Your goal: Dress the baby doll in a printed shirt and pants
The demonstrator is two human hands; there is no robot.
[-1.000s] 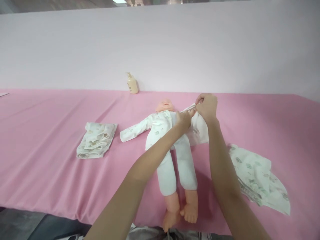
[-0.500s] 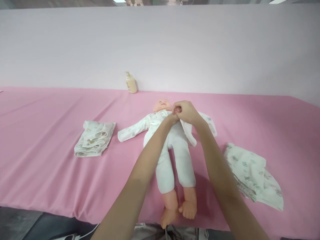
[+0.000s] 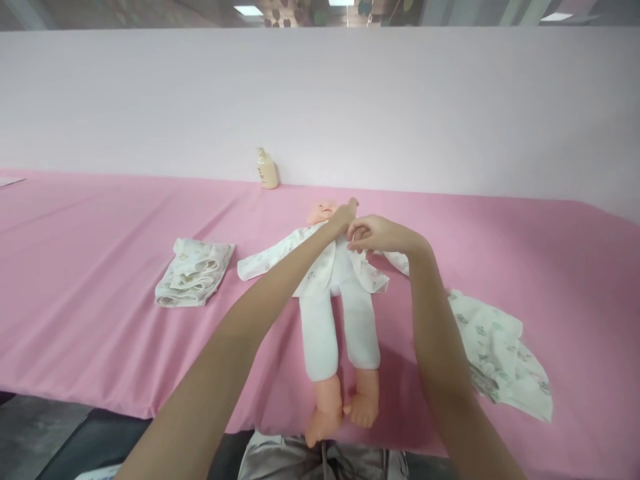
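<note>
A baby doll [image 3: 320,333] in white leggings lies face up, its feet toward me. Its white patterned jacket [image 3: 315,277] is spread open, with one sleeve stretched out to the left and the other partly hidden under my right forearm. My left hand [image 3: 346,215] is beside the doll's head and upper chest, its fingers mostly hidden or too small to read. Over the chest on the right side, my right hand [image 3: 373,235] has bent fingers closed at the jacket's edge; what they pinch is too small to make out.
On the pink cover [image 3: 100,267] lie a folded patterned cloth [image 3: 195,272] at left and another patterned cloth [image 3: 500,353] at right. A pump bottle [image 3: 267,170] stands by the white wall [image 3: 320,100].
My hands have moved apart a little; the left reaches farther up beside the doll's head and the right is lower. The jacket's right side has shifted. The camera view has tilted slightly.
</note>
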